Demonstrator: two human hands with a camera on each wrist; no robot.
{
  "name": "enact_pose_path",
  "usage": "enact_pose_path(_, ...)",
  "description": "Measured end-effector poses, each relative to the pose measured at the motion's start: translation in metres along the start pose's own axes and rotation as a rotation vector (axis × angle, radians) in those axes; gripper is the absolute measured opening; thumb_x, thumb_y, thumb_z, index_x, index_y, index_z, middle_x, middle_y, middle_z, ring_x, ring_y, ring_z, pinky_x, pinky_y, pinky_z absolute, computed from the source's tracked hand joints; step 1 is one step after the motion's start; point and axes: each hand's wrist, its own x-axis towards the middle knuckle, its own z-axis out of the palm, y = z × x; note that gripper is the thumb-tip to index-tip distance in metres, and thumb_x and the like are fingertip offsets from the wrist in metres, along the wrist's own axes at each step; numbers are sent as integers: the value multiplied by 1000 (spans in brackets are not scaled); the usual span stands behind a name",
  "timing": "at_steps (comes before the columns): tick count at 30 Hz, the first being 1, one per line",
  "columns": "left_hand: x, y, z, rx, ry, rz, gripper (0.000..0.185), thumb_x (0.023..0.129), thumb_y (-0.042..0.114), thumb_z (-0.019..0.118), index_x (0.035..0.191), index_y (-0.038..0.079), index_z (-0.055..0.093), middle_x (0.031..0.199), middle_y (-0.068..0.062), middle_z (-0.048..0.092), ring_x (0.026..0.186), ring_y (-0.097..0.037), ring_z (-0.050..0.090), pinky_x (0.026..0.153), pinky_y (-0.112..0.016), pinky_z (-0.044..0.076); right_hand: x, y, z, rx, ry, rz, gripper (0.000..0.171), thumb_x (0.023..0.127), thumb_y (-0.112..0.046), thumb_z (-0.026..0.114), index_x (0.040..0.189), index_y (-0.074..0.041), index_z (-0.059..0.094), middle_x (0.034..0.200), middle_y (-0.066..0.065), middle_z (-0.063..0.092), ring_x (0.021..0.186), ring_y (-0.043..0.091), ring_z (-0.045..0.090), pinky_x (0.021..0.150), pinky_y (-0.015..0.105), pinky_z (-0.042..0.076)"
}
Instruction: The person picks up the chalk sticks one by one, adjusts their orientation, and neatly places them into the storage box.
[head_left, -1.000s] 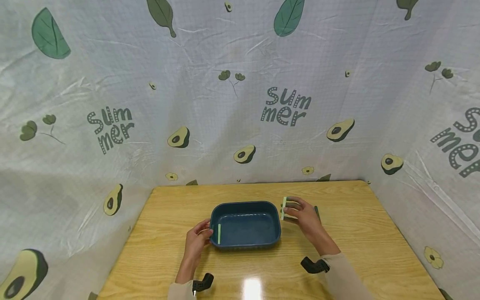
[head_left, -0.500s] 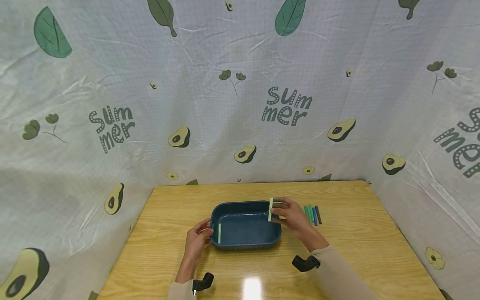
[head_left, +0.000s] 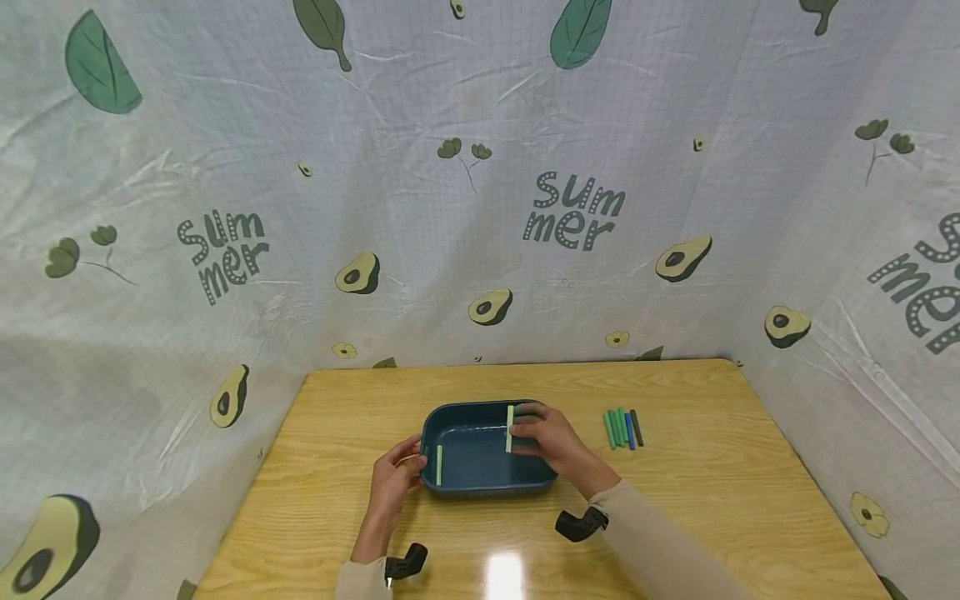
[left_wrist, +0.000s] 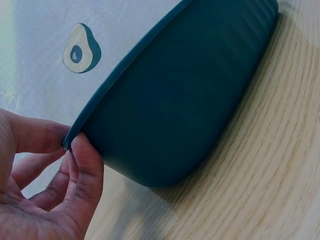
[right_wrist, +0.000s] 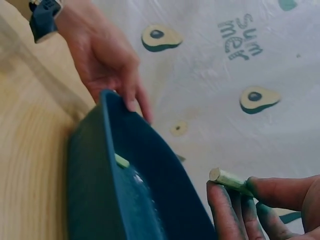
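Note:
A dark blue tray (head_left: 487, 483) sits mid-table. My left hand (head_left: 411, 468) pinches its left rim between thumb and fingers; the left wrist view shows the left hand (left_wrist: 70, 147) on the edge of the tray (left_wrist: 185, 90). One pale green stick (head_left: 438, 465) lies inside at the tray's left end, and shows as the green stick (right_wrist: 121, 160) in the right wrist view. My right hand (head_left: 527, 432) hovers over the tray's right half and pinches a second pale green stick (head_left: 510, 428). That held stick (right_wrist: 229, 179) juts past my dust-stained fingertips (right_wrist: 225, 210).
Several green, blue and dark sticks (head_left: 622, 427) lie side by side on the wooden table (head_left: 712, 483), right of the tray. A printed avocado cloth (head_left: 480, 208) walls the table at the back and both sides.
My right hand has carried the pale green stick leftward, from beside the loose sticks to above the tray's inside. The left hand and tray have stayed put.

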Motion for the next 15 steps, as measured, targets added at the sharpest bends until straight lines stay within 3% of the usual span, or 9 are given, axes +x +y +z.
enact_pose_path(9,2,-1,1,1,13,1,42,90,1,61,133,3,59,119,-18,55,88,-16,59,64,-26,53,11,14,21,-20,-5,81,54,91,-1,62,141,3,42,120,24,55,101,29,64,86,48,56)
enact_pose_path(15,2,0,2,3,14,-4,42,91,1,61,133,3,59,119,-17,56,87,-14,59,64,-26,53,20,22,33,-39,0,102,55,89,0,64,140,4,43,117,24,57,100,29,64,82,46,58)
